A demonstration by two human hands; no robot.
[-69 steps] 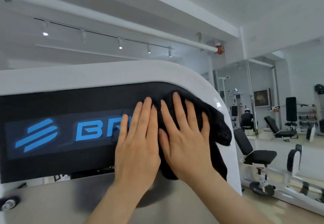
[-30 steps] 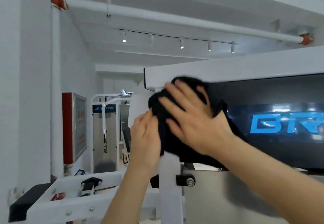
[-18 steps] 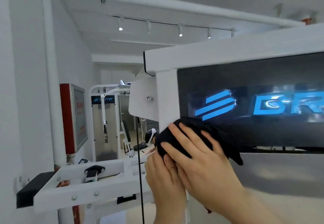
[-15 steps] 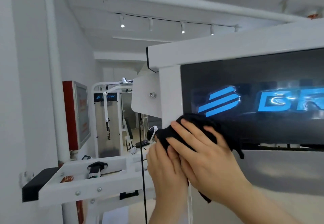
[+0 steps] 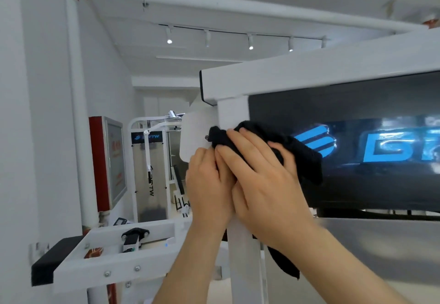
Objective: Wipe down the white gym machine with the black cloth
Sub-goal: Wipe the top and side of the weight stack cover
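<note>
The white gym machine fills the right side, with a black panel carrying a blue logo set under its top beam. A black cloth lies bunched over the white upright post at the panel's left edge. My right hand presses flat on the cloth with its fingers spread. Beside it on the left, my left hand holds the cloth's left side against the post, partly tucked under the right hand. A tail of cloth hangs below my right wrist.
A white plate with a bolt sticks out left of the post. Below left juts a white arm of the frame with a black end pad. A wall with a red cabinet stands left; another white machine stands behind.
Both hands and the cloth slid left along the black panel to its left post, went down the post, and have now come back up it a little.
</note>
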